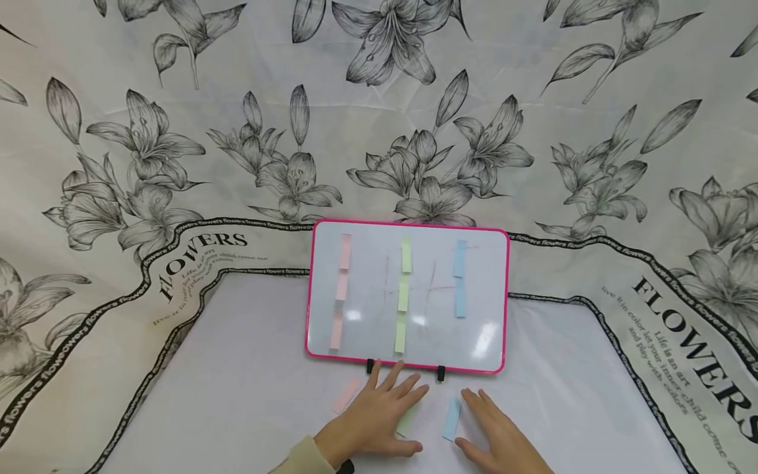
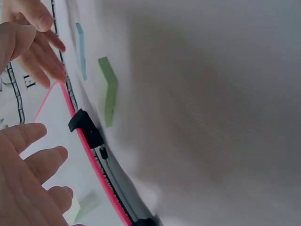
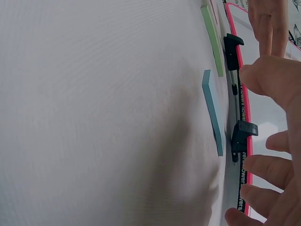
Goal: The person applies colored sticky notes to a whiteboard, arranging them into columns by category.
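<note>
My left hand (image 1: 379, 416) is spread, palm down, over the light green sticky-note pad (image 1: 406, 422), partly covering it in the head view. In the left wrist view nothing lies between its fingers, and the green pad shows apart from them. To its left is a pink sticky-note pad (image 1: 347, 395). My right hand (image 1: 496, 431) hovers just right of a blue sticky-note pad (image 1: 452, 419), thumb and fingers apart, its thumb tip close to the pad's lower end. The right wrist view shows the blue pad lying on the cloth, free of the fingers.
Behind the hands stands a pink-framed whiteboard (image 1: 370, 270), black clips (image 1: 441, 374) on its lower edge. It carries columns of three pink strips (image 1: 342, 286), three green strips (image 1: 403, 293) and two blue strips (image 1: 460, 297), plus faint red marks. Flower-printed cloth (image 1: 284, 164) forms the backdrop.
</note>
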`<state>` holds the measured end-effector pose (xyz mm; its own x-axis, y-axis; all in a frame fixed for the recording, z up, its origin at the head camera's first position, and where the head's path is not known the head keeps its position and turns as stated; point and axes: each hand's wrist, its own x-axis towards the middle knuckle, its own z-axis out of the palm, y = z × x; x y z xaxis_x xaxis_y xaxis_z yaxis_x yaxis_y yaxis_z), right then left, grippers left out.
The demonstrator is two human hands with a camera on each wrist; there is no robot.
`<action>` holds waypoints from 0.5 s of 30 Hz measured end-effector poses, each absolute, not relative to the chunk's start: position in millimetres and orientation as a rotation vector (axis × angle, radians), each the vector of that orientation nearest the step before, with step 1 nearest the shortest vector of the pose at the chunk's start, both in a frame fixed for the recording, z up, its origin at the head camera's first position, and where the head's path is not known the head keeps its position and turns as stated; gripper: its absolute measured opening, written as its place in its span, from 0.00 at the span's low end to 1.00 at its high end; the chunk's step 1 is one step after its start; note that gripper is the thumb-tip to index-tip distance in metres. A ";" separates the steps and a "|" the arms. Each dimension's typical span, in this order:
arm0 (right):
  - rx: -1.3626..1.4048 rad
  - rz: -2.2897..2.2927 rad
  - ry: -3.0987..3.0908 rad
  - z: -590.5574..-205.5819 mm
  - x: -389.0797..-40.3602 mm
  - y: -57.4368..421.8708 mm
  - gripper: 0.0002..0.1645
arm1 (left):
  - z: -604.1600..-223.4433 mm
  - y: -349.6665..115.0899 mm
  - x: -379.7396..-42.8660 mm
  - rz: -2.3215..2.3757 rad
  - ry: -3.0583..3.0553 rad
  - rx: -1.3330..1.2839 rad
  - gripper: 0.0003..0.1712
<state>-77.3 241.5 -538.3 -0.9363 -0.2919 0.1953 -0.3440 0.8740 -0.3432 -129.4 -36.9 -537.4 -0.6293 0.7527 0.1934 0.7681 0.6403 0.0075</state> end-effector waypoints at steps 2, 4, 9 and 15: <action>0.487 0.565 -2.944 -539.5 -79.0 240.3 0.48 | -537.7 -41.8 -128.4 -0.124 -2.684 -1.256 0.53; 0.479 0.569 -2.992 -540.8 -80.3 239.1 0.49 | -539.4 -46.6 -127.5 -0.122 -2.688 -1.252 0.52; 0.518 0.606 -3.066 -541.8 -82.0 236.6 0.49 | -545.1 -54.7 -127.6 -0.136 -2.684 -1.238 0.51; 0.611 0.624 -3.033 -542.9 -82.2 237.3 0.45 | -544.1 -59.9 -126.8 -0.292 -2.659 -1.129 0.41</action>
